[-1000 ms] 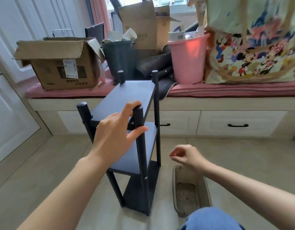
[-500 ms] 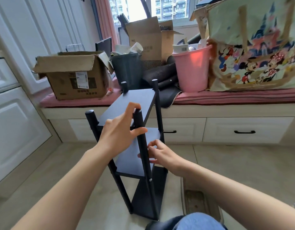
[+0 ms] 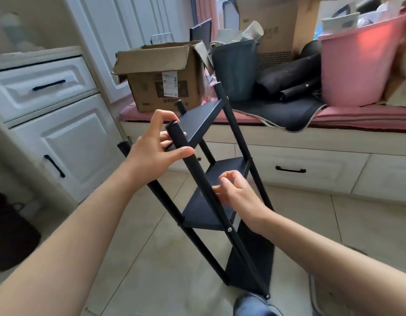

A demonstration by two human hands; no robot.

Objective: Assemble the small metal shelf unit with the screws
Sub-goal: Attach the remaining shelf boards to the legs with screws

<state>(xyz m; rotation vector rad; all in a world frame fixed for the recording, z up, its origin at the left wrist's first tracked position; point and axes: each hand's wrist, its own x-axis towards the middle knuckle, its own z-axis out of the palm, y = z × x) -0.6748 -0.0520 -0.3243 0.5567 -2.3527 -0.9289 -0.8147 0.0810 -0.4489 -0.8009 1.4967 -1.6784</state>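
— Black metal shelf unit (image 3: pixel 211 179): how far along would you call it?

— Mostly built, I'd judge. It stands on the tiled floor (image 3: pixel 151 258) at about 6 o'clock from the window bench (image 3: pixel 334 142), leaning a little. Three shelves sit between four posts, and a silver screw head (image 3: pixel 229 229) shows on the near post (image 3: pixel 197 179) at the middle shelf (image 3: pixel 208 210), with another at the post's foot by the bottom shelf.

— And what's left?

— I see no screw head on the near post at the top shelf (image 3: pixel 200 120), though the left hand covers that joint, so I cannot say it is missing. My guess is that joint still wants fastening, then a check of the far posts, which are too small to read.

— The hands?

— The left hand (image 3: pixel 151 151) grips the near post close to its top, thumb across the front, fingers curled behind. The right hand (image 3: pixel 236 192) is at 4 o'clock from it, against the same post just above the middle shelf; its fingertips (image 3: pixel 227 177) are pinched together. Whether a screw sits in that pinch I cannot tell; nothing shows between them.

— So, steadying with one, fitting with the other?

— That's my reading.
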